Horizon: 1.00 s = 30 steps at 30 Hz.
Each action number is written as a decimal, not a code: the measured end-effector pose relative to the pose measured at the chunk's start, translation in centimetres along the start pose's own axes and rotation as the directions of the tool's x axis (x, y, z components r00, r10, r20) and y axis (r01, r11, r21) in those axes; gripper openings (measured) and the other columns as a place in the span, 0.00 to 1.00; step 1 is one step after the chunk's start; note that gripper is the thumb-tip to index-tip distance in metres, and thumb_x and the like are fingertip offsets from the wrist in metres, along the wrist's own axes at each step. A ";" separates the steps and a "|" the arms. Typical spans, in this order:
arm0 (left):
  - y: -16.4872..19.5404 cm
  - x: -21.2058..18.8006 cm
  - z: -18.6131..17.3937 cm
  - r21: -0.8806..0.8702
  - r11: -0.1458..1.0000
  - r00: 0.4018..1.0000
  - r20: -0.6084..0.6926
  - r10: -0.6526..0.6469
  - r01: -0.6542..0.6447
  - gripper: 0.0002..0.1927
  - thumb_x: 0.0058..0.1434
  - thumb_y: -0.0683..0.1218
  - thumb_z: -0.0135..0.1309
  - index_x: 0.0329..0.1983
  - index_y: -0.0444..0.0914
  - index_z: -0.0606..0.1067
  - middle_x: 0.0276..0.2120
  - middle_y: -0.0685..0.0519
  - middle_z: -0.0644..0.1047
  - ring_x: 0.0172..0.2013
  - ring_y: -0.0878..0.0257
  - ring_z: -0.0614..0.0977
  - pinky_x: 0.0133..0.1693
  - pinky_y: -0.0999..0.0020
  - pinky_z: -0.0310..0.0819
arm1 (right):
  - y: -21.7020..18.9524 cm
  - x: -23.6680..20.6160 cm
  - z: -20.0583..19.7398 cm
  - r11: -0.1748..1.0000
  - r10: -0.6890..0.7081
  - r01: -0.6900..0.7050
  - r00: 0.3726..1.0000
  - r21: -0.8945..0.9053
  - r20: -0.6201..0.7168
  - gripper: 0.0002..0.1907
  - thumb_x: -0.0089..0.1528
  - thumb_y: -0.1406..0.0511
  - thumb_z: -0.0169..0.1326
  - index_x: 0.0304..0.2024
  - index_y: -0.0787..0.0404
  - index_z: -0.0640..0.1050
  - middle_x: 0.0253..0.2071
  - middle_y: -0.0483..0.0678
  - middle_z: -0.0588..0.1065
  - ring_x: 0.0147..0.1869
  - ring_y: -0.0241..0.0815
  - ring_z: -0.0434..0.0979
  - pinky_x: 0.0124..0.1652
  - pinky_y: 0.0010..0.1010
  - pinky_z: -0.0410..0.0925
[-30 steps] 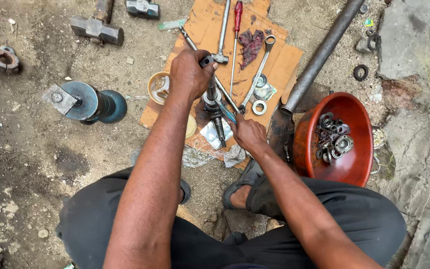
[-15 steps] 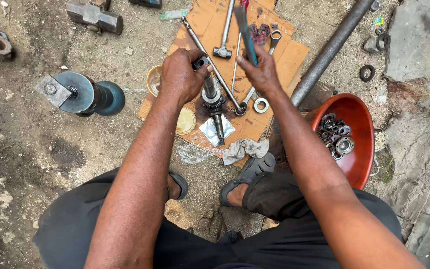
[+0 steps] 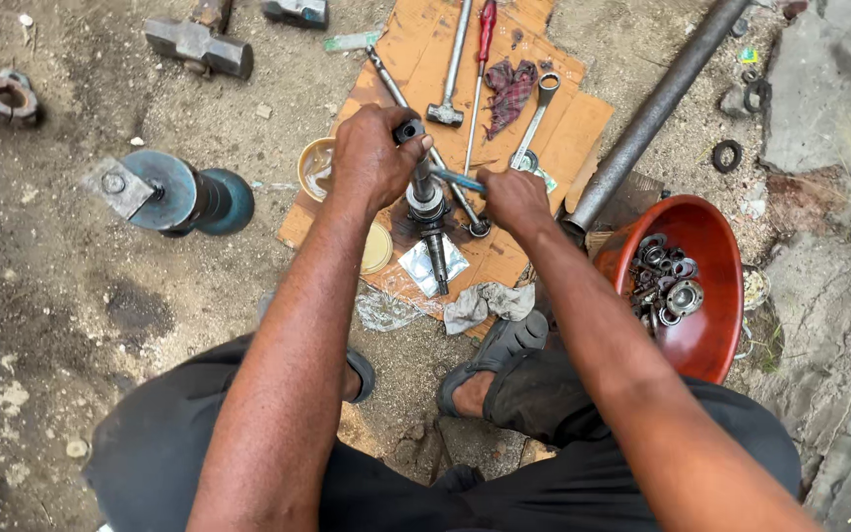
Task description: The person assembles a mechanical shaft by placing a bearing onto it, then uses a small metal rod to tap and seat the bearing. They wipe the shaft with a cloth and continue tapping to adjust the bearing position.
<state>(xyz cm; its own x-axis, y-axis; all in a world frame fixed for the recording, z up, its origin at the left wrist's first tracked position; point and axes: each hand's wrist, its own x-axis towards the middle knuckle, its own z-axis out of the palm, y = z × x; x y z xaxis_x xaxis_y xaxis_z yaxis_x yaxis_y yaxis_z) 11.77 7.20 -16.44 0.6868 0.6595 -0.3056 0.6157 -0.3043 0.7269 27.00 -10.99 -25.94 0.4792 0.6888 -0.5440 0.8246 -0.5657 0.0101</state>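
Shaft work over cardboard sheet (image 3: 563, 128).
Left hand (image 3: 374, 158) gripping upright metal shaft (image 3: 427, 212); right hand (image 3: 514, 197) holding blue-handled tool (image 3: 457, 179) against it; red bowl (image 3: 716, 340) nearby.

Bare dirt ground (image 3: 100, 325), cracked stone edge (image 3: 829, 108), flat daylight

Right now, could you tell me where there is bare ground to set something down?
Bare dirt lies left of the cardboard sheet, between the sledgehammer and blue-green flanged part. The cardboard itself is crowded; the red bowl holds bearings.
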 end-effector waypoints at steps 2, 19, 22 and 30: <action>0.1 0.0 0.1 -0.068 0.997 0.999 0.013 -0.032 0.033 0.20 0.59 0.52 0.66 0.54 0.41 0.80 0.46 0.48 0.83 0.46 0.57 0.85 0.51 0.59 0.78 | -0.2 -2.7 1.7 0.963 0.124 -0.120 0.992 0.240 -0.004 0.08 0.70 0.62 0.49 0.47 0.56 0.76 0.24 0.50 0.75 0.27 0.46 0.75 0.31 0.48 0.72; 2.0 0.0 0.7 -0.008 0.999 0.994 -0.098 0.046 -0.047 0.18 0.55 0.53 0.67 0.47 0.44 0.83 0.42 0.47 0.83 0.43 0.50 0.83 0.45 0.53 0.76 | -8.5 -6.1 5.3 0.979 0.101 -0.056 0.969 0.196 -0.225 0.06 0.63 0.69 0.45 0.43 0.64 0.69 0.30 0.63 0.79 0.36 0.61 0.82 0.37 0.53 0.73; 2.1 -0.2 0.6 0.007 1.000 0.998 -0.060 -0.003 0.003 0.18 0.57 0.55 0.67 0.49 0.45 0.83 0.43 0.46 0.83 0.45 0.50 0.83 0.47 0.53 0.76 | -8.7 -6.3 5.0 0.955 0.052 0.042 0.950 0.293 -0.307 0.07 0.66 0.68 0.44 0.44 0.65 0.70 0.35 0.62 0.80 0.37 0.63 0.82 0.38 0.56 0.73; 2.3 -0.1 0.4 0.022 0.999 0.999 -0.024 -0.032 0.033 0.20 0.57 0.56 0.66 0.50 0.46 0.82 0.45 0.48 0.82 0.44 0.55 0.83 0.47 0.56 0.76 | -6.3 -10.4 2.4 0.953 0.112 -0.076 0.988 0.294 -0.109 0.15 0.64 0.64 0.50 0.52 0.63 0.69 0.27 0.62 0.79 0.32 0.61 0.82 0.35 0.56 0.71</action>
<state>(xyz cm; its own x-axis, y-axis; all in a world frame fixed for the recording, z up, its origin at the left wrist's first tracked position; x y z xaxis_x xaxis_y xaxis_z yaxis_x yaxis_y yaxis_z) 13.34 6.16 -14.99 0.6574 0.6849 -0.3142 0.6461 -0.2978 0.7028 16.15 -15.69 -22.41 0.5985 0.6664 -0.4447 0.6608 -0.7244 -0.1963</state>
